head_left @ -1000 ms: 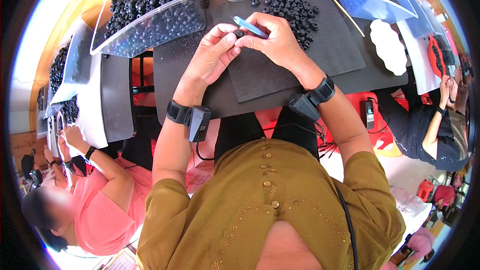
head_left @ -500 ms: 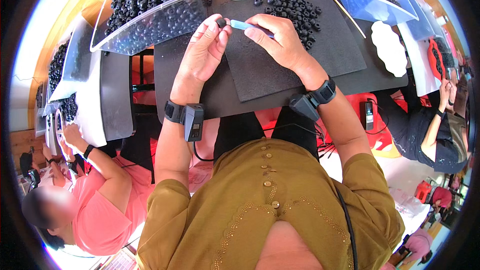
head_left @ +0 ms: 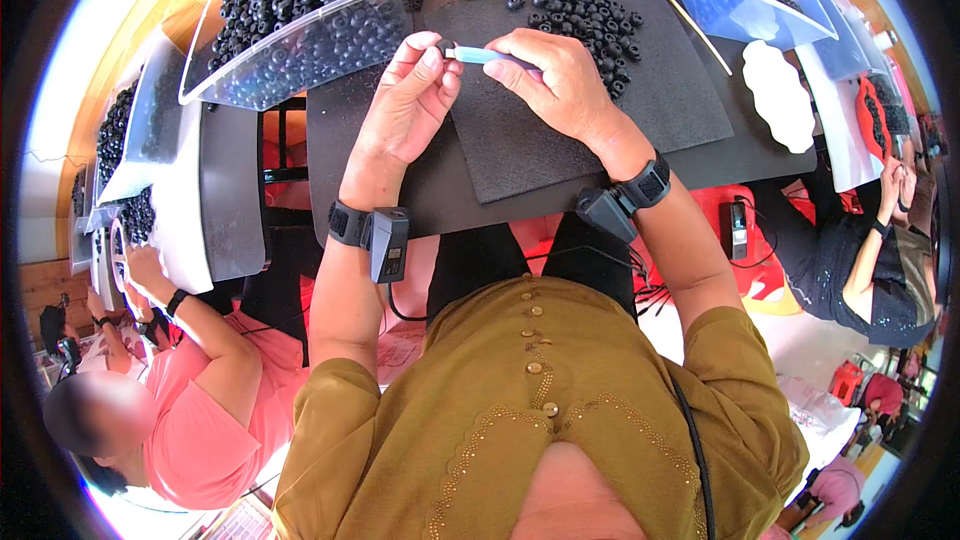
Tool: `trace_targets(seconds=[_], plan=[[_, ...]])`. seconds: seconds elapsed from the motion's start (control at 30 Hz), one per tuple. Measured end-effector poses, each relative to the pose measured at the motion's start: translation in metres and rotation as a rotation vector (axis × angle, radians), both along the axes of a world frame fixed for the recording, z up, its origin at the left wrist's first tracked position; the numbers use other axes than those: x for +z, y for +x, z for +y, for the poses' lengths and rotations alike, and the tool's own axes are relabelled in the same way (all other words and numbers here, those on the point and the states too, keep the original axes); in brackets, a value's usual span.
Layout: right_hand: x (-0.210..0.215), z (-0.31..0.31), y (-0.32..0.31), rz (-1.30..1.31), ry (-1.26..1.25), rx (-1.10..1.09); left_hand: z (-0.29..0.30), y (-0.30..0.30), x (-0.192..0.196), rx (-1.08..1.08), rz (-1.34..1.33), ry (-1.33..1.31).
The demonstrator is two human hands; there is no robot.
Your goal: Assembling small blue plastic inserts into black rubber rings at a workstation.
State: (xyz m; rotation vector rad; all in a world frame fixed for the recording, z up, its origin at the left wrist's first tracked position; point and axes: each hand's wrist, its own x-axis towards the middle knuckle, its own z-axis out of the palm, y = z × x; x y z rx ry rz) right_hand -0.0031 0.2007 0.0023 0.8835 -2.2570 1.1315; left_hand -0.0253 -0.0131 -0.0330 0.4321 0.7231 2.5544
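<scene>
1. Head view: right hand (head_left: 560, 80) pinching a light blue stick (head_left: 490, 56) above the black mat (head_left: 560, 130); left hand (head_left: 410, 100) fingertips closed on a small black ring (head_left: 445, 48) at its tip.
2. Probably light, stiff, a bit slippery; best held by the rim.

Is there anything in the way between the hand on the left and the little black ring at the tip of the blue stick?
Nothing visible is in the way. The left hand already has its fingertips on the small black ring at the end of the light blue stick, which the right hand holds above the dark mat.
</scene>
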Motion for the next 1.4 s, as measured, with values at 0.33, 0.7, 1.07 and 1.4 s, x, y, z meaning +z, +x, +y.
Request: trace_targets(seconds=[0.33,0.7,1.07,1.4], plan=[[0.000,0.001,0.001,-0.011,0.010,-0.032,-0.001,0.000,0.000,0.030,0.037,-0.039],[0.001,-0.001,0.001,-0.032,0.028,-0.070,0.000,0.000,0.003,0.018,0.079,-0.045],[-0.001,-0.007,0.003,-0.055,-0.036,-0.065,-0.004,0.000,0.007,0.029,0.123,-0.067],[-0.001,-0.010,0.003,-0.018,-0.042,-0.076,-0.009,0.004,0.014,0.032,0.135,-0.102]])
